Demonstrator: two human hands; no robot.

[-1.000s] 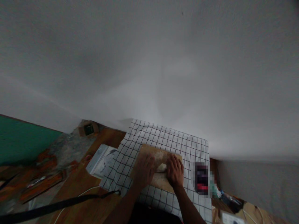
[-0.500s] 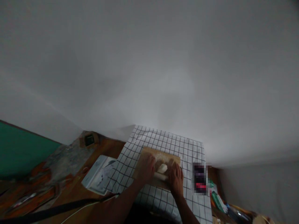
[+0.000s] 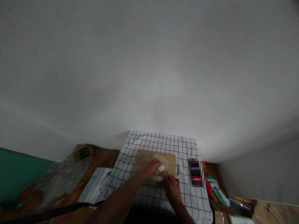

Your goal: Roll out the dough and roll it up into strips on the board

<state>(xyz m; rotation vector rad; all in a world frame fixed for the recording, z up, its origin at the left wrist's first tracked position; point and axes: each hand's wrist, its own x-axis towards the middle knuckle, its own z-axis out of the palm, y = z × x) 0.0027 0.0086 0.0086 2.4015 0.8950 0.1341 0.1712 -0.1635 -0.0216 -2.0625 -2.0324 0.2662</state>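
Wooden table (image 3: 105, 158), seen from above in dim light. At left, a pale booklet (image 3: 94, 188) lies beside a checked cloth (image 3: 163, 141). On the cloth rests a wooden board (image 3: 169, 160). The left hand (image 3: 150, 168) lies curled over a small white lump, apparently dough (image 3: 160, 169), on the board. The right hand (image 3: 171, 188) presses flat at the board's near edge, close beside the left. Coloured packets (image 3: 216, 191) lie farthest right.
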